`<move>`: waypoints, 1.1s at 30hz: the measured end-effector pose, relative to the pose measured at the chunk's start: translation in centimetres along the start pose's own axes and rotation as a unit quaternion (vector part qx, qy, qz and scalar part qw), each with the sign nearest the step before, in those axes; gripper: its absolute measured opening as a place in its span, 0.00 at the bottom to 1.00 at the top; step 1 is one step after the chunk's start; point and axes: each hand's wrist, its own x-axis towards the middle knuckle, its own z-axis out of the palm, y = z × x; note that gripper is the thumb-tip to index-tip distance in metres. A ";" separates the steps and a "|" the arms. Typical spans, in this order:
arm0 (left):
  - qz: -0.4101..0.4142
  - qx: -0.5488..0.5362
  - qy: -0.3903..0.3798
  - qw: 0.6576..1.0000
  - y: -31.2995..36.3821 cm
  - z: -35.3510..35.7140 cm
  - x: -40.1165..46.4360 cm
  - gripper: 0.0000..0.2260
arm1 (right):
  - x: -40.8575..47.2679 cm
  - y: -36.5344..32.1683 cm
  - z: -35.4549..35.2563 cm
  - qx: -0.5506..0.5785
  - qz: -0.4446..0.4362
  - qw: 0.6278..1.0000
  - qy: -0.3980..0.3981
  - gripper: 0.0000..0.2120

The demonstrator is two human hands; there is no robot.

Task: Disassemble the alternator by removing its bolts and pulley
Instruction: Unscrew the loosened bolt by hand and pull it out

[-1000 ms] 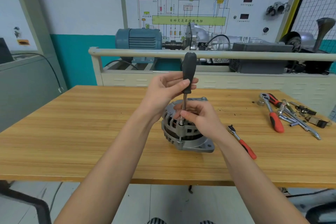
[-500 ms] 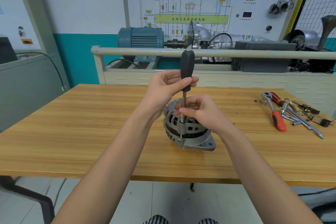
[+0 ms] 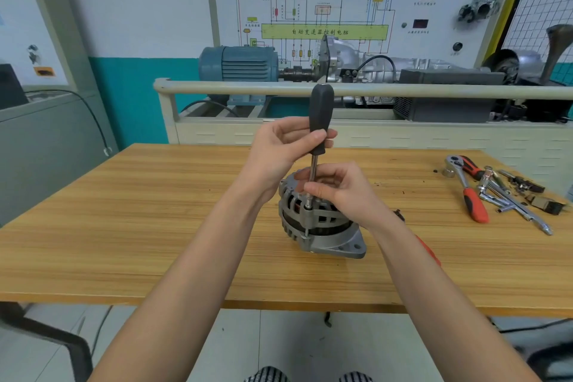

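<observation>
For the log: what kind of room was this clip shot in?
Most likely an automotive training workshop. A wiring-diagram board hangs on the wall above a blue electric motor coupled to a gearbox on a stand, and an alternator sits on a wooden workbench with ratchets nearby.

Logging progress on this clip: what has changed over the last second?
Very little. The left hand holds the black driver by its handle as before, and the right hand pinches the shaft down at the bolt on the alternator, with fingers shifted slightly. Driver upright, alternator in place, ratchet untouched; the framing shift looks like head motion.
</observation>
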 end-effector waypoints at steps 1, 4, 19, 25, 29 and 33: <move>0.006 0.007 0.038 0.999 0.0 0.1 0.1 0.08 | 0.0 0.0 0.0 0.005 -0.001 1.000 0.002 0.10; 0.017 0.037 0.098 0.994 -0.2 0.1 0.5 0.13 | -0.1 0.2 0.3 0.002 -0.004 0.999 0.036 0.09; 0.022 0.091 0.054 0.994 0.5 0.6 0.1 0.10 | 0.0 0.4 0.8 -0.025 -0.002 0.999 0.044 0.11; -0.019 0.051 -0.024 0.998 0.2 0.0 0.0 0.08 | 0.0 0.7 0.9 -0.032 -0.002 0.998 0.054 0.13; -0.015 0.002 -0.024 1.000 0.0 -0.9 -0.2 0.10 | 0.0 0.3 0.7 -0.037 0.005 0.999 0.014 0.13; 0.002 0.022 0.059 0.998 0.0 -0.7 0.0 0.15 | -0.1 0.2 1.0 -0.037 -0.004 0.999 0.023 0.09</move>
